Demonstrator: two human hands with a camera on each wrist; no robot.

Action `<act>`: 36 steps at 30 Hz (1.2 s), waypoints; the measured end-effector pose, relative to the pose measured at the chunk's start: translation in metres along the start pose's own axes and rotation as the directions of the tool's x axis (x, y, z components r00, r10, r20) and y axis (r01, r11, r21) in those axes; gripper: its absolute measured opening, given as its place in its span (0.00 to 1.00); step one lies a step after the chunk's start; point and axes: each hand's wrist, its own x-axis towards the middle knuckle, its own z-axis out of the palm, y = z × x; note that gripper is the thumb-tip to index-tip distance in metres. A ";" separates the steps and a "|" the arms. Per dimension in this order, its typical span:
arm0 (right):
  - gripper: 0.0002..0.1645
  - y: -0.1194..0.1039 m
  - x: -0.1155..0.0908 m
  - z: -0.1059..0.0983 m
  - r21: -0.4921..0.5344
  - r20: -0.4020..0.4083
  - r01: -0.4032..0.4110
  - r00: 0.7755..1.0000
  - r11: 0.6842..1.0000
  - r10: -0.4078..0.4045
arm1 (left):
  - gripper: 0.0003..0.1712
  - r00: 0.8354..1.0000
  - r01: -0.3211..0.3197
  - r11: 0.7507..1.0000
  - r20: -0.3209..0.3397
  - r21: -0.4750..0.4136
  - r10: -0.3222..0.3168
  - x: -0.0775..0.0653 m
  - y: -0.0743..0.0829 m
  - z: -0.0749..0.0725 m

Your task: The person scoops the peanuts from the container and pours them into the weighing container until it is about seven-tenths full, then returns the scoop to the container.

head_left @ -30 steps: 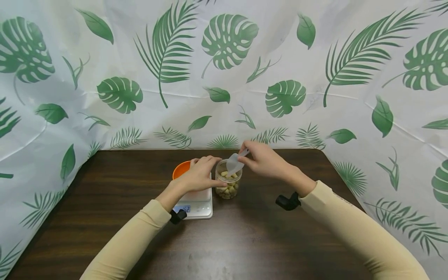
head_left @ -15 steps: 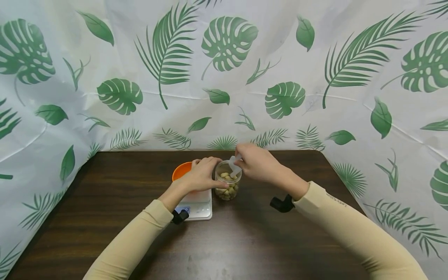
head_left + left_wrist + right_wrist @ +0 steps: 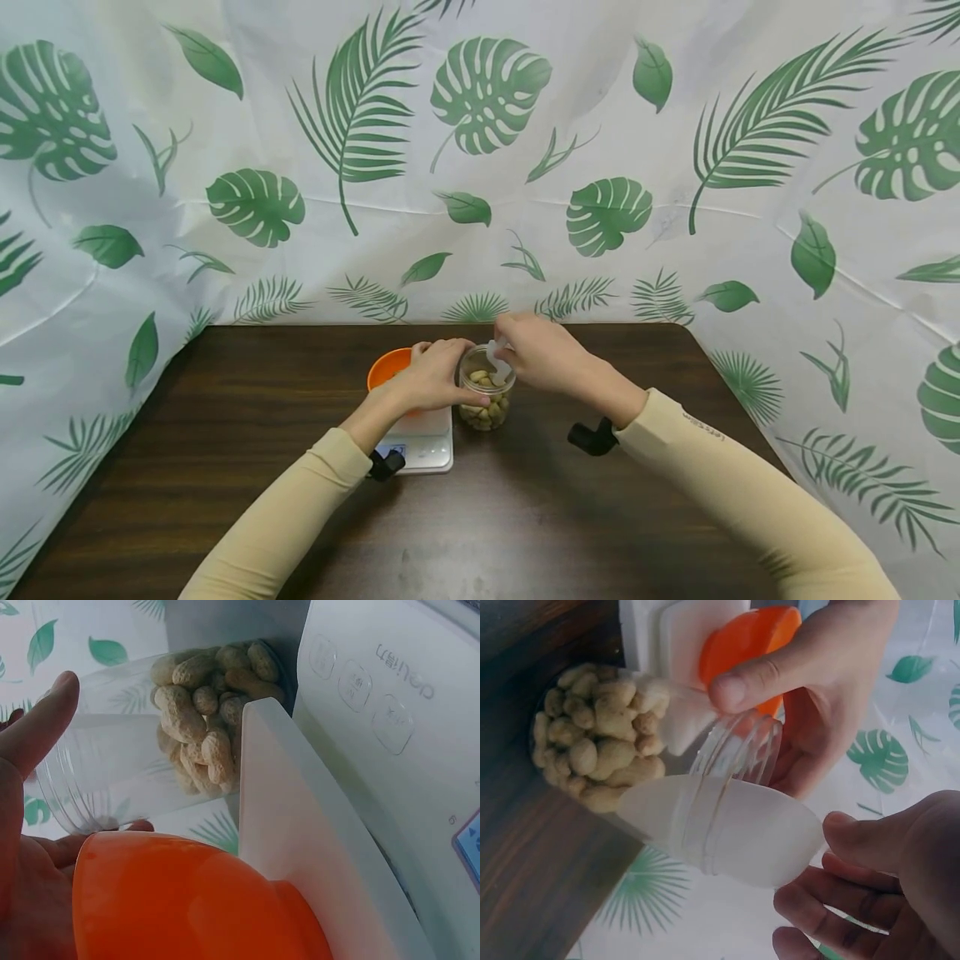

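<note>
A clear jar (image 3: 112, 769) stands upright on the table, its lower part filled with peanuts (image 3: 202, 742). My left hand (image 3: 429, 377) grips it near the rim, thumb on the near side and fingers on the far side. Between thumb and fingers, my right hand (image 3: 543, 354) pinches a translucent white scoop (image 3: 742, 829). The scoop slants through the jar's mouth, and its lower end reaches the peanuts in the right wrist view. Just left of the jar, an orange bowl (image 3: 384, 369) sits on a white kitchen scale (image 3: 429, 454), partly hidden behind my left hand.
The dark wooden table (image 3: 480, 533) extends in front and to both sides. At its back edge hangs a white sheet (image 3: 517, 200) printed with green leaves. The scale stands close beside the jar.
My right hand has moved left and slightly down, and the scoop has gone from slanting over the jar's mouth to deeper inside it. The left hand keeps its grip on the jar.
</note>
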 end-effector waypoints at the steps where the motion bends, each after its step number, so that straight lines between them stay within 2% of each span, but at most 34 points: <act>1: 0.05 0.000 0.001 0.000 0.007 0.007 0.007 1.000 1.000 -0.008 | 0.50 1.000 -0.002 1.000 -0.002 -0.007 0.002 0.000 -0.001 0.000; 9: 0.05 0.005 0.009 0.004 0.072 0.090 0.109 0.989 0.992 -0.115 | 0.48 1.000 0.001 1.000 0.003 -0.025 -0.001 -0.001 -0.003 0.001; 14: 0.07 0.011 0.011 0.010 0.099 0.146 0.132 0.978 0.986 -0.146 | 0.49 1.000 0.003 1.000 0.019 -0.010 -0.003 -0.001 -0.003 0.000; 23: 0.04 0.022 0.010 0.013 0.205 0.074 0.163 0.981 0.965 -0.181 | 0.48 0.999 0.007 1.000 0.032 -0.005 -0.007 0.000 -0.004 0.000; 31: 0.04 0.012 0.013 0.020 0.240 0.079 0.177 0.976 0.955 -0.201 | 0.47 0.999 -0.015 0.999 0.033 -0.031 0.016 0.002 -0.003 -0.001; 36: 0.04 0.021 0.012 0.025 0.307 -0.018 0.162 0.986 0.938 -0.165 | 0.48 0.999 -0.009 1.000 0.042 -0.023 0.010 0.002 -0.003 0.000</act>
